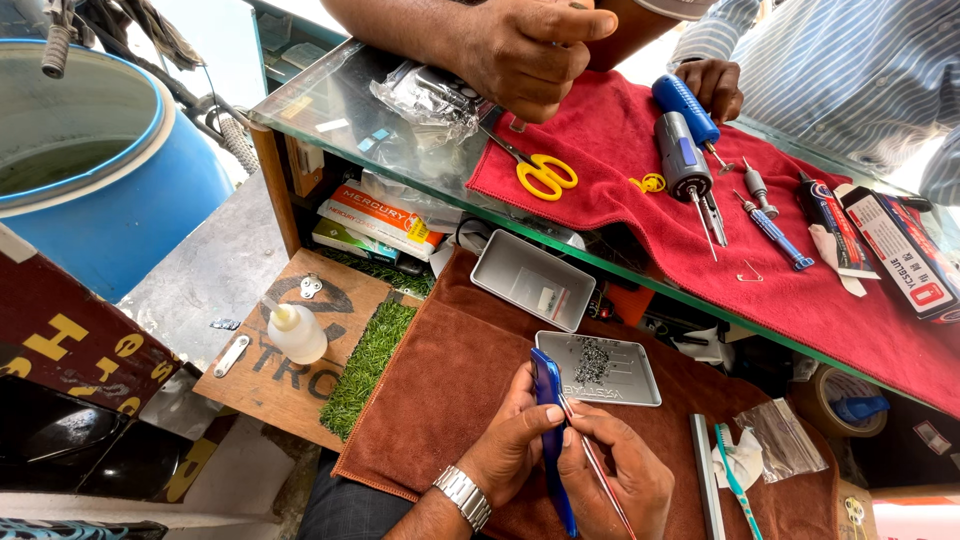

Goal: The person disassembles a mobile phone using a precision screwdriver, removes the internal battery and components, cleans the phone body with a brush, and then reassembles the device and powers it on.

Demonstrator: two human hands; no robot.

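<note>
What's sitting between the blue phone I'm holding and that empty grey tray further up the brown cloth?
In the head view, a flat grey tray of tiny screws lies between the blue phone and the empty grey tray.

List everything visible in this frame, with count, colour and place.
phone: 1, blue, held edge-up in both hands
thin tool: 1, red, in right hand
screw tray: 1, grey, brown cloth
empty tray: 1, grey, under glass
squeeze bottle: 1, white, wooden board
scissors: 1, yellow handles, red cloth
screwdrivers: 2 large, blue and grey, red cloth
barrel: 1, blue, left
other people's hands: 2, counter top
left hand: 1, watch on wrist
right hand: 1, bottom centre
</note>
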